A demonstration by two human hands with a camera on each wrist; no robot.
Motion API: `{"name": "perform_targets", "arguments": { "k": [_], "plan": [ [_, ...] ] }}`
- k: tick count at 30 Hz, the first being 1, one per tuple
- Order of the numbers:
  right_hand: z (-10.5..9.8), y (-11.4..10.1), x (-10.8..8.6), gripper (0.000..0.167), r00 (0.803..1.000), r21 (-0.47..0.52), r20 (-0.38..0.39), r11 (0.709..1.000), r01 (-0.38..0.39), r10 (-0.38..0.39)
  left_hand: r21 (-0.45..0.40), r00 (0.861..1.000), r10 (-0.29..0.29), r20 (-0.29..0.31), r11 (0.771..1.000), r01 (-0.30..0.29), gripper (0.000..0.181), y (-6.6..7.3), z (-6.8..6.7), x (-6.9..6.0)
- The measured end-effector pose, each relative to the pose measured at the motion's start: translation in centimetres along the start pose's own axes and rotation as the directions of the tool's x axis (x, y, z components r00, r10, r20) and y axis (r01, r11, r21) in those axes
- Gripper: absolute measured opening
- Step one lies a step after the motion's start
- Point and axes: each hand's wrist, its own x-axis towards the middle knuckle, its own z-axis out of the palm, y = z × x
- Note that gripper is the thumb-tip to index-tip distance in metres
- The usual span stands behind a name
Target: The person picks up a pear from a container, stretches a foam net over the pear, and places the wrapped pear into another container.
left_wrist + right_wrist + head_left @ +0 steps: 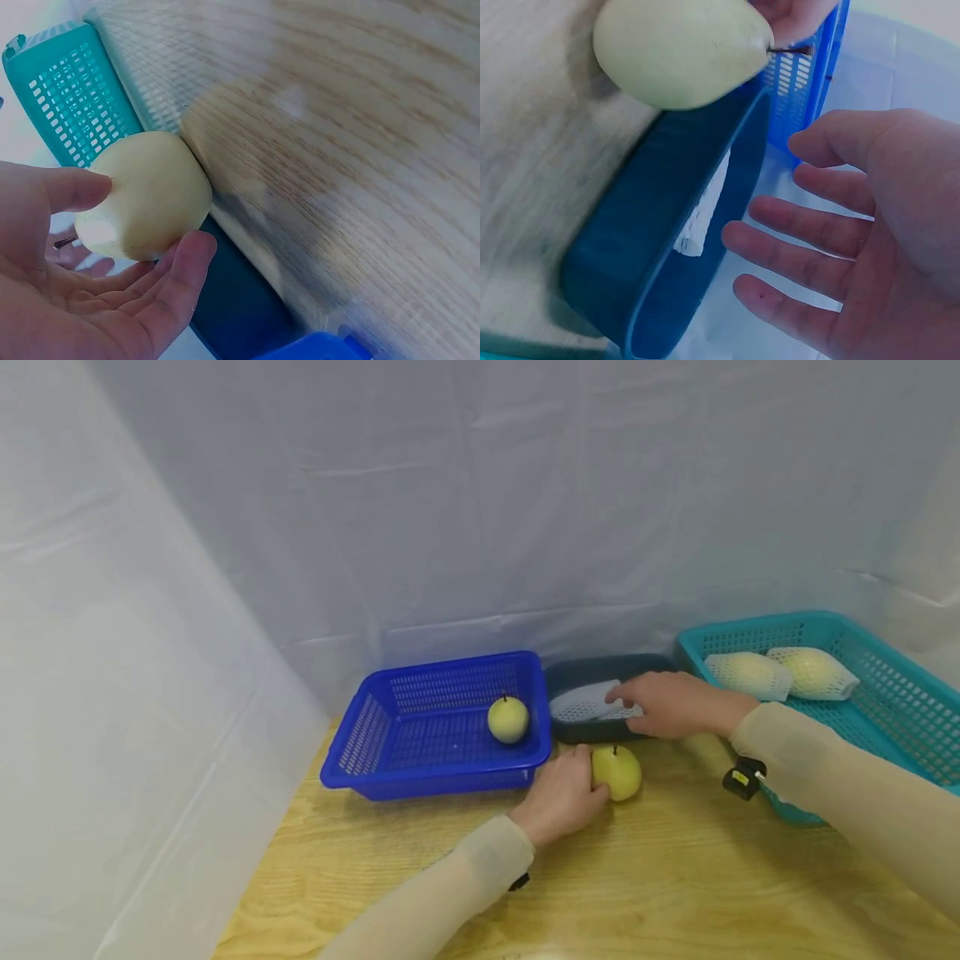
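While the left hand [564, 797] grips a yellow-green pear [617, 773] between thumb and fingers, the right hand [675, 703] reaches over a dark bin [585, 732] with its fingers spread loosely apart and nothing in its grasp. The gripped pear is in front of the bin, on the near side of its wall, with its stem showing; whether its underside touches the wooden table [660, 885] cannot be told. Inside the bin lie white nets [585, 702]; the right fingertips are near them in the head view, but contact cannot be confirmed. The right wrist view shows the gap between thumb and fingers clear of any object.

To the left, just beside the bin, stands a blue basket [442, 786], which contains a single bare pear [507, 720] near its right wall. To the right stands a turquoise basket [873, 722], in which two net-covered pears [813, 674] lie side by side toward the left end. Pale sheeting [487, 510] hangs behind all three containers. A small black device [744, 778] is at the right wrist.
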Motion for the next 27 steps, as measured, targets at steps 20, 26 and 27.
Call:
{"name": "perform_targets", "arguments": {
  "k": [20,26,27],
  "plan": [
    [1.5,2.3,6.3,0.046,0.997,-0.078,0.033,0.994,-0.071,0.074,-0.062,1.0,0.006,-0.01,0.998,-0.007,0.054,-0.2,-0.5,-1.4],
    [2.8,3.1,7.6,0.056,0.995,-0.107,0.047,0.99,-0.087,0.093,-0.057,1.0,0.03,-0.008,0.998,-0.031,0.053,-0.2,-0.9,-1.9],
    [2.9,3.1,7.8,0.057,0.994,-0.102,0.051,0.99,-0.094,0.099,-0.054,0.999,0.035,-0.01,0.998,-0.035,0.053,-0.2,-0.9,-2.0]
  ]
}}
